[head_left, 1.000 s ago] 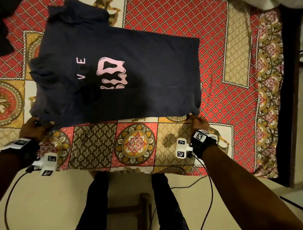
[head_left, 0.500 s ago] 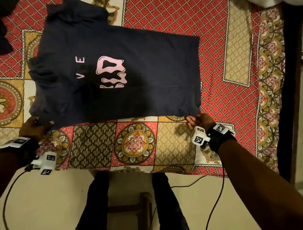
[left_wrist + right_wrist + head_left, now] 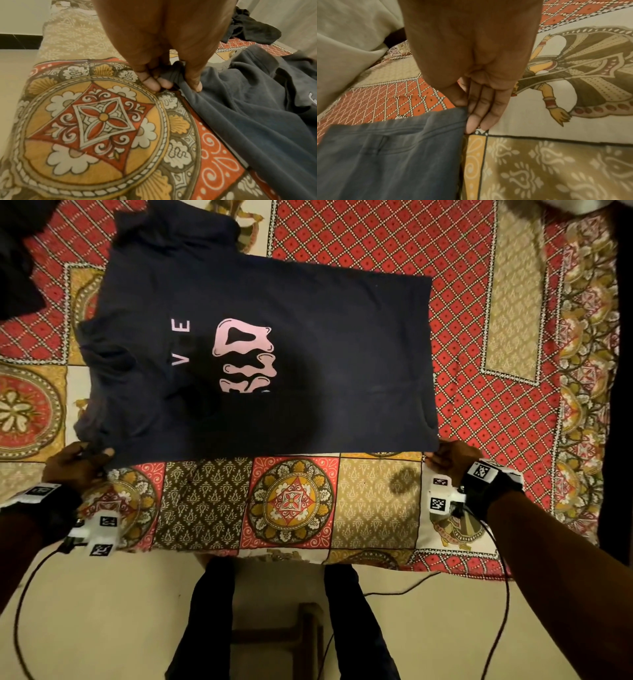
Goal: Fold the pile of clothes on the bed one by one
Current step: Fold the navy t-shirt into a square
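A bed [image 3: 376,501] covered in a patterned red, gold and cream spread fills the head view, with pale floor along the bottom of the frame. At lower left, the left hand [image 3: 73,465] has its fingers [image 3: 155,84] and thumb curled and clamped on a bunched corner of a dark navy T-shirt [image 3: 274,354], near the sleeve end. At lower right, the right hand [image 3: 452,458] meets the shirt's hem corner; its fingers [image 3: 481,116] lie straight and close together beside the cloth edge, thumb behind it, and whether they actually pinch the fabric cannot be told.

The T-shirt lies flat across the centre and upper left of the frame, pink print facing up, collar toward the left, hem toward the right. It looks light, soft and limp, so it likely sags and wrinkles unless lifted by two corners at once. The near long edge, running between both hands, seems the natural place to hold.

Bare bedspread lies to the right of the hem and between the shirt and the bed's near edge, giving room to fold. Dark clothes [image 3: 17,261] sit at far upper left, close to the shirt's sleeve.
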